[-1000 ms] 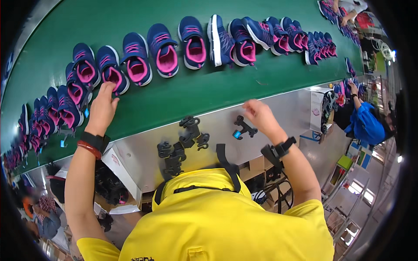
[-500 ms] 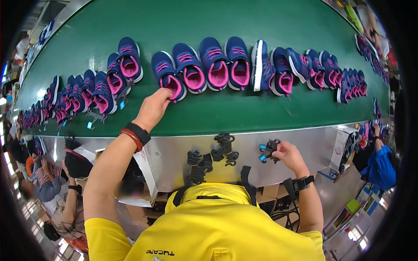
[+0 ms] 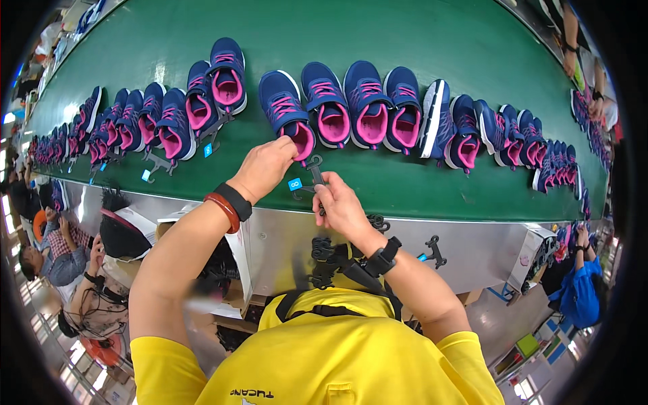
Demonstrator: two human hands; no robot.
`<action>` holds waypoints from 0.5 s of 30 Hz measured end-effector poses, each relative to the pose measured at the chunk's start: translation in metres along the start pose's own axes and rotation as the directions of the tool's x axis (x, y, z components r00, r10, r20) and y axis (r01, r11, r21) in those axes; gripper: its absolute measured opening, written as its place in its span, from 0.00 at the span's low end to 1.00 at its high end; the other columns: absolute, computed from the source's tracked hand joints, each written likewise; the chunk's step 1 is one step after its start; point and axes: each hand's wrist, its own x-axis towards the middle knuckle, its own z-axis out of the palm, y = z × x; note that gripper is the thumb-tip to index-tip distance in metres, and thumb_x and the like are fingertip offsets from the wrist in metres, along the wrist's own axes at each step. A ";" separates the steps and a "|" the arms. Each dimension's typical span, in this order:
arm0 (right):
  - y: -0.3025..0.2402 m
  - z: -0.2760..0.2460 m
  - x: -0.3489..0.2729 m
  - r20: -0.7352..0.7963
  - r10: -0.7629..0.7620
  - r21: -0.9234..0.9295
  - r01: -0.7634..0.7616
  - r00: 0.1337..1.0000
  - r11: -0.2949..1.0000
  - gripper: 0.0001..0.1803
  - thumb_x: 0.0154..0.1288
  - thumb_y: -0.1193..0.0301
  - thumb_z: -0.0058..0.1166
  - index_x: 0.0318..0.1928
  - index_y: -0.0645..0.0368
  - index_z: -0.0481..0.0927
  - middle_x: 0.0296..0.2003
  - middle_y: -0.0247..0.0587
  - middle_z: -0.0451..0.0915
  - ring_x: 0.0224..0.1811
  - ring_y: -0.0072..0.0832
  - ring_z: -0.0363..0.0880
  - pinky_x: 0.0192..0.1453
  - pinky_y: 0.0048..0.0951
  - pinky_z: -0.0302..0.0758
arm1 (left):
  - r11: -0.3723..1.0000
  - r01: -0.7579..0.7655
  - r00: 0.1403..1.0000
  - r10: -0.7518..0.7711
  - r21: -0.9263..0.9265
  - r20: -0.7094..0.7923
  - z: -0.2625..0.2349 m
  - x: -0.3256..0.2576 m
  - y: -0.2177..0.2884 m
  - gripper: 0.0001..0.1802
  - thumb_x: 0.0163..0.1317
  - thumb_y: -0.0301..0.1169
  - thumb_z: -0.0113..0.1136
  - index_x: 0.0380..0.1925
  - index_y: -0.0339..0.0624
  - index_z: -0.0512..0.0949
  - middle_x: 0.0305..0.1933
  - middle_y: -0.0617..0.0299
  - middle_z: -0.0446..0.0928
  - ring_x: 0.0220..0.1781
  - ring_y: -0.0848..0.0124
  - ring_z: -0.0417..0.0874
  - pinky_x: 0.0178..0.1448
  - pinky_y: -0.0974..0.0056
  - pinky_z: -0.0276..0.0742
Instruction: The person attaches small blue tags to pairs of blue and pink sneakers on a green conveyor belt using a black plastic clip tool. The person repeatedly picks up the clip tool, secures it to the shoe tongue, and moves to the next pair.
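Far left: packed shoe row curving along the green belt, black hangers lying loose on its near side. Two shoes sit slightly farther back. Left hand reaches over the near belt edge, fingers curled on the heel of a navy/pink shoe. Right hand just beside it, pinching a black hanger with blue tag, right at the shoe heel, over the belt edge. Right of it: five more shoes close together, then a tighter row running off right. Open belt wide on the far side; near strip narrow. Steel ledge below carries spare hangers.
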 end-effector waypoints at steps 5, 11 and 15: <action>0.002 0.010 0.003 0.192 0.047 -0.022 -0.043 0.980 0.999 0.13 0.76 0.68 0.39 0.54 0.59 0.69 0.21 0.30 0.73 0.15 0.17 0.69 0.18 0.19 0.65 | 0.995 0.083 0.992 -0.089 0.062 0.092 -0.008 0.006 0.002 0.08 0.54 0.21 0.60 0.34 0.40 0.74 0.39 0.56 0.77 0.37 0.51 0.80 0.40 0.53 0.77; -0.017 -0.014 0.027 0.339 -0.037 0.016 0.033 0.940 0.999 0.13 0.76 0.66 0.39 0.52 0.59 0.73 0.21 0.27 0.72 0.16 0.13 0.63 0.21 0.17 0.63 | 0.966 -0.154 0.974 0.113 0.209 0.194 -0.027 0.007 0.000 0.26 0.55 0.24 0.60 0.56 0.50 0.71 0.54 0.50 0.74 0.44 0.52 0.82 0.46 0.54 0.79; -0.024 -0.036 0.041 0.268 -0.531 -0.493 0.588 0.804 0.642 0.10 0.70 0.68 0.47 0.45 0.59 0.76 0.28 0.39 0.78 0.29 0.32 0.77 0.32 0.32 0.74 | 0.959 -0.198 0.957 0.144 0.203 0.251 -0.029 0.009 0.007 0.24 0.56 0.30 0.61 0.55 0.53 0.72 0.52 0.49 0.74 0.42 0.52 0.82 0.44 0.54 0.79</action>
